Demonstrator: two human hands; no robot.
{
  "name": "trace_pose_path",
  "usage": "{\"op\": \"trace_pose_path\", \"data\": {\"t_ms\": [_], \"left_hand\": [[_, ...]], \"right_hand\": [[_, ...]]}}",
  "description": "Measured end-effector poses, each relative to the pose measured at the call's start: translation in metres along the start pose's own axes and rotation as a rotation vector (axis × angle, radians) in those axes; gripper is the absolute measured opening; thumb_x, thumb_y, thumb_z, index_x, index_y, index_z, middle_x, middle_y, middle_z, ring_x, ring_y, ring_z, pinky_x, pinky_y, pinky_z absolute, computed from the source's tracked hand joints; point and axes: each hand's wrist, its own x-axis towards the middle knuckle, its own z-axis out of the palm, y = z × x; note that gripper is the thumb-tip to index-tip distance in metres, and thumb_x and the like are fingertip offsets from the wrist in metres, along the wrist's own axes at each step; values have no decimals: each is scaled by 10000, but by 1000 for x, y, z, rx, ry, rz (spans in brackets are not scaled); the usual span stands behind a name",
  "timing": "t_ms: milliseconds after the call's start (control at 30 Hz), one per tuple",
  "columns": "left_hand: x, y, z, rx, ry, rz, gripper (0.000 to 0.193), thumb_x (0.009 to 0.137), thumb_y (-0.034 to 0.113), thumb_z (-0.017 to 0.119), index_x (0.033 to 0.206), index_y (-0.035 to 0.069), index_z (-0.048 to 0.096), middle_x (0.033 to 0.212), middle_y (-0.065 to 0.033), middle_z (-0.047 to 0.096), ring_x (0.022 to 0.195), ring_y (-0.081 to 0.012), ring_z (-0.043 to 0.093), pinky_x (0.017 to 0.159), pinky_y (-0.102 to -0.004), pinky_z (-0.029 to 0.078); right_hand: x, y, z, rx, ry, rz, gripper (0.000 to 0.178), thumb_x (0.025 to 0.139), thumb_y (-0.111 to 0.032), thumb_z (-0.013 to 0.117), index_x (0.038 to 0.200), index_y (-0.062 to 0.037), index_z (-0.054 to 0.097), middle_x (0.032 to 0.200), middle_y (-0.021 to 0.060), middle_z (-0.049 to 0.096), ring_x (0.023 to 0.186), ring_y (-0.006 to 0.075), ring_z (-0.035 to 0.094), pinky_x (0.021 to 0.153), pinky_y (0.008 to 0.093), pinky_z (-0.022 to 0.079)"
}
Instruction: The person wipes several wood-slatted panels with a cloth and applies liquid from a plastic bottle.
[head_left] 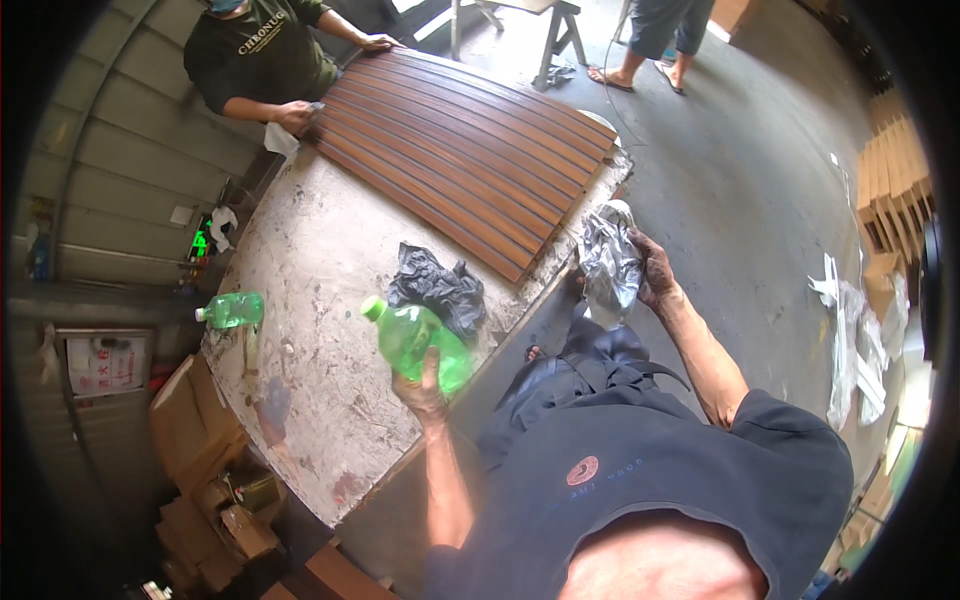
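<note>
My left hand (424, 393) is wrapped round a green plastic bottle (418, 343) with a light green cap, tilted above the near edge of the worktable (300, 400). Just off the table's right edge, my right hand (655, 272) grips a crinkled silvery plastic bag (610, 258); what the bag contains, if anything, is hidden. Behind the bottle lies a crumpled black plastic bag (437, 287). Farther back rests a brown slatted wooden panel (460, 140), apart from both my hands.
A co-worker (265, 60) at the far left has both hands at the panel's far end. Another green bottle (233, 310) lies on the table's left side. Cardboard boxes (200, 430) sit below left. Someone else's legs (660, 45) show at the back, and stacked boards (893, 170) at right.
</note>
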Motion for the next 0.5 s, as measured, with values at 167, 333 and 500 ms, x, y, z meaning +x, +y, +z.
{"op": "trace_pose_path", "data": {"t_ms": [167,333,500], "left_hand": [[26,41,58,215,-135,-137,751,905,388,918,1451,-23,607,1309,-161,715,1181,-284,691,1042,-409,541],[43,73,100,505,-315,-38,679,848,300,898,1426,45,649,1150,-219,795,1039,-365,784,928,-441,609],[53,101,145,587,-478,-221,638,821,283,873,1373,26,679,1109,-217,807,1022,-345,796,918,-437,608]], "right_hand": [[58,-62,10,-285,93,-176,430,1047,-184,631,1430,7,589,1191,115,743,1013,216,750,919,364,631],[113,-131,12,-640,158,-297,379,1065,-220,615,1340,39,650,1137,111,753,949,166,739,845,318,616],[172,-167,12,-702,122,-326,407,1047,-237,669,1353,31,663,1156,105,757,983,151,718,891,304,584]]}}
